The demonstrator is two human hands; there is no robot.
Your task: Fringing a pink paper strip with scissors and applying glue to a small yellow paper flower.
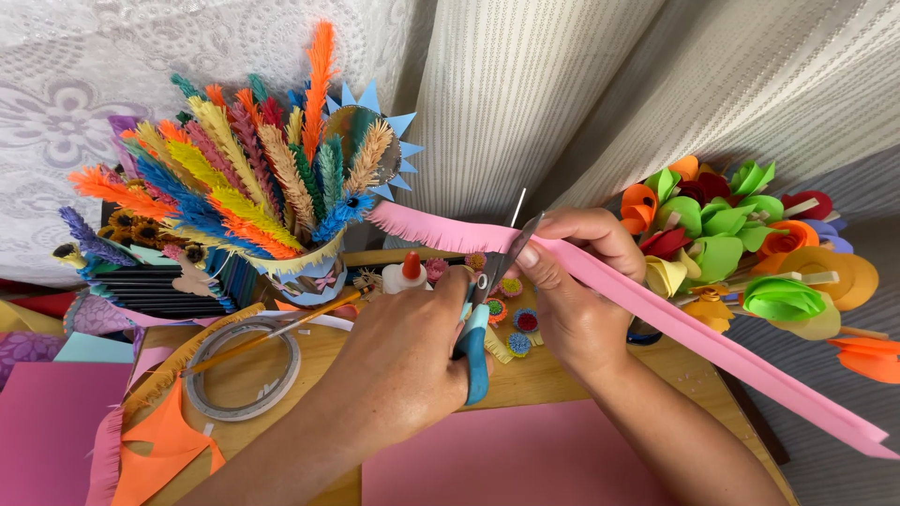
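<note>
Both scissor handles [473, 342] hide inside the left hand [403, 361], which grips them closed. The right hand [572, 281] pinches the pink paper strip [675, 323], its far-right end cut off.

The left hand [408, 361] works blue-handled scissors [487, 300] along a pink paper strip [675, 323] pinched by the right hand [572, 281].

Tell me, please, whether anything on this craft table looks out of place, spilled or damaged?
Nothing stands out. The left hand works the scissors on the pink paper strip that the right hand holds. The glue bottle stands upright and capped, and the paper feathers sit in their cup.
</note>
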